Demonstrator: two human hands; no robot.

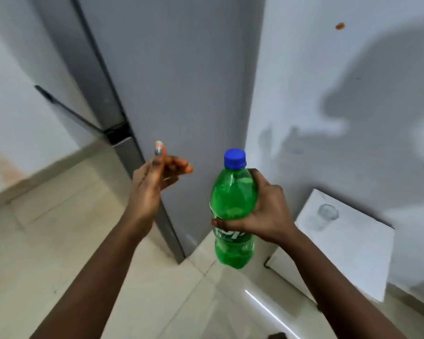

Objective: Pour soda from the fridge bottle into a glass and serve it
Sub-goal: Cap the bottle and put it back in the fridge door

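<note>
A small white table (pixel 367 253) stands against the white wall (pixel 328 94) on the tiled floor (pixel 59 228).

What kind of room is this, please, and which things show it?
Probably a home kitchen or a corner beside one. A grey fridge stands on pale floor tiles, a clear glass waits on a small white table, and the right hand holds a green soda bottle.
</note>
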